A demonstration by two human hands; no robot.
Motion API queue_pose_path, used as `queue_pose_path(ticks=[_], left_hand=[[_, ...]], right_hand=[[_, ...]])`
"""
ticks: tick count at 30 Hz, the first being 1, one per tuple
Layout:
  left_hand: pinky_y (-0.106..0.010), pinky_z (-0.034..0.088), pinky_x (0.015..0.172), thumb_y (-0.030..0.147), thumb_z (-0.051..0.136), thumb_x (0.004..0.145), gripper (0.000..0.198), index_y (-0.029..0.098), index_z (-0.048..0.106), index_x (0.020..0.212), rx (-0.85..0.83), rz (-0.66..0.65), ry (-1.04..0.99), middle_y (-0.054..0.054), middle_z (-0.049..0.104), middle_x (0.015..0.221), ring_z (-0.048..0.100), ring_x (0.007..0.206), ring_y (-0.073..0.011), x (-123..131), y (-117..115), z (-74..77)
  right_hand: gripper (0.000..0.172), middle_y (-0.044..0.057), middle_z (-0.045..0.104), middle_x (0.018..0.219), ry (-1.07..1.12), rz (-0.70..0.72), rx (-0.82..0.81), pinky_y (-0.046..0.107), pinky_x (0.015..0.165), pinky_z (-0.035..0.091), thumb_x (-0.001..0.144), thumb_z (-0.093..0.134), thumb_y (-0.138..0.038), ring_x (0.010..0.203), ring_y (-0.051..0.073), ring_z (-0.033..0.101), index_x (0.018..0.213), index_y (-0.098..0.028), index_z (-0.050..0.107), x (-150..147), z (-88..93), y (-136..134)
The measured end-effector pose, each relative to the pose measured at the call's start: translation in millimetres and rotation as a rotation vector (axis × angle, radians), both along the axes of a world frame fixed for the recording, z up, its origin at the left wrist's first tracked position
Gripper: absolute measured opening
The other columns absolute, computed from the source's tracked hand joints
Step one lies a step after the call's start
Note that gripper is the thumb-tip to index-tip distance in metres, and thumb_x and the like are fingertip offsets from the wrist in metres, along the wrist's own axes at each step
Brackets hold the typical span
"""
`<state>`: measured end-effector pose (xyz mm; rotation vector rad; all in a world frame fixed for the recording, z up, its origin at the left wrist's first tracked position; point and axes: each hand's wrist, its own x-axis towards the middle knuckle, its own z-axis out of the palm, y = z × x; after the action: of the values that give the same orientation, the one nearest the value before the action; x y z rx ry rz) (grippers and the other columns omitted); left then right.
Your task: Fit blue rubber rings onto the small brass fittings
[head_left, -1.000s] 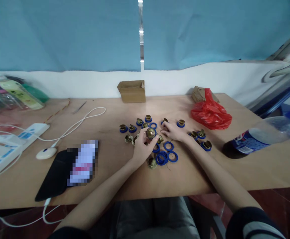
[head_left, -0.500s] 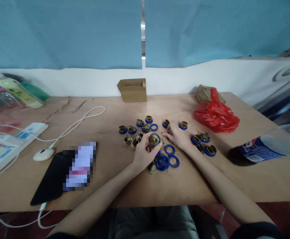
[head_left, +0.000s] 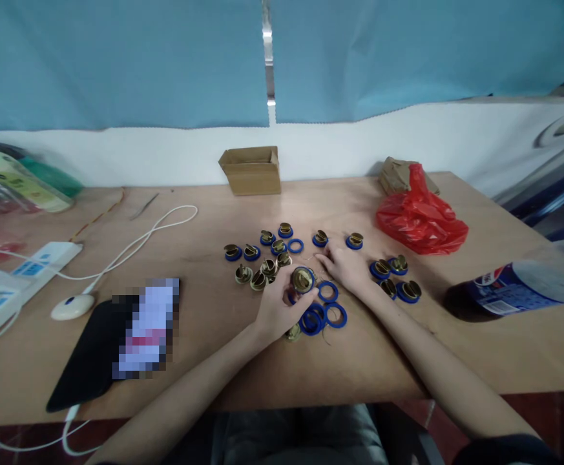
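Note:
My left hand (head_left: 282, 307) is closed around a round brass-coloured fitting with a blue ring (head_left: 303, 279), held above the table between thumb and fingers. Just right of it, my right hand (head_left: 345, 266) rests low on the table with its fingers curled. A thin thread or wire lies by its thumb tip; what the fingers hold, if anything, cannot be made out. Loose blue rings (head_left: 329, 292) lie between my hands and toward me, some overlapping. Brass fittings without blue rings (head_left: 258, 279) sit left of my left hand. Fittings with blue rings (head_left: 232, 252) stand farther out.
Right of my hands are more ringed fittings (head_left: 409, 291), a red plastic bag (head_left: 422, 219) and a cola bottle (head_left: 504, 294) lying on its side. An open cardboard box (head_left: 252, 174) stands at the back. At left are a phone (head_left: 148, 329), white cables and a power strip (head_left: 44, 265).
The view has shifted slightly. My left hand has brought the brass fitting a little lower and to the right. My right hand stays in nearly the same place.

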<state>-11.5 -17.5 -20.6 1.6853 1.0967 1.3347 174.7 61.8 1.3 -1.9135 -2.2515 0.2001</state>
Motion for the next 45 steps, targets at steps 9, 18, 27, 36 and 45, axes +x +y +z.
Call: queue_pose_path(ticks=[9,18,27,36,45], left_hand=[[-0.034,0.059,0.087,0.03,0.072,0.085,0.041,0.023,0.055,0.122,0.02,-0.019,0.031,-0.006,0.07,0.11,0.07,0.097,-0.0211,-3.4,-0.5,1.8],[-0.032,0.059,0.083,0.031,0.072,0.084,0.04,0.023,0.055,0.12,0.043,0.0,0.067,-0.006,0.07,0.106,0.071,0.093,-0.0205,-4.1,-1.0,1.4],[-0.029,0.058,0.081,0.03,0.073,0.084,0.041,0.023,0.055,0.12,0.074,0.005,0.099,-0.005,0.07,0.106,0.07,0.092,-0.0188,-4.9,-1.2,3.2],[-0.026,0.058,0.073,0.029,0.071,0.085,0.037,0.021,0.056,0.118,0.114,0.019,0.111,-0.004,0.07,0.102,0.07,0.085,-0.0161,-4.8,-0.1,7.6],[-0.026,0.059,0.078,0.03,0.072,0.084,0.042,0.023,0.054,0.122,0.14,0.0,0.128,-0.005,0.07,0.11,0.071,0.092,-0.0169,-5.2,-0.4,4.3]], right_hand=[[0.021,0.009,0.073,0.087,0.01,0.091,0.018,0.029,0.056,0.032,0.098,0.055,-0.039,0.077,0.024,0.067,0.095,-0.02,0.061,6.8,-3.2,6.1],[0.044,0.017,0.072,0.094,-0.104,-0.051,-0.071,0.032,0.063,0.043,0.1,0.044,-0.056,0.086,0.032,0.071,0.11,-0.015,0.058,-4.4,10.9,-7.3],[0.044,0.016,0.073,0.104,-0.152,-0.032,-0.095,0.032,0.067,0.045,0.103,0.039,-0.053,0.094,0.032,0.071,0.116,-0.014,0.055,-8.5,14.4,-9.7],[0.05,0.015,0.075,0.094,-0.128,0.053,-0.032,0.03,0.06,0.04,0.098,0.045,-0.06,0.084,0.03,0.071,0.114,-0.014,0.057,0.3,2.8,-4.8],[0.044,0.013,0.075,0.091,-0.109,0.06,-0.034,0.03,0.056,0.034,0.099,0.047,-0.058,0.083,0.028,0.071,0.101,-0.016,0.061,-0.4,3.4,-5.3]])
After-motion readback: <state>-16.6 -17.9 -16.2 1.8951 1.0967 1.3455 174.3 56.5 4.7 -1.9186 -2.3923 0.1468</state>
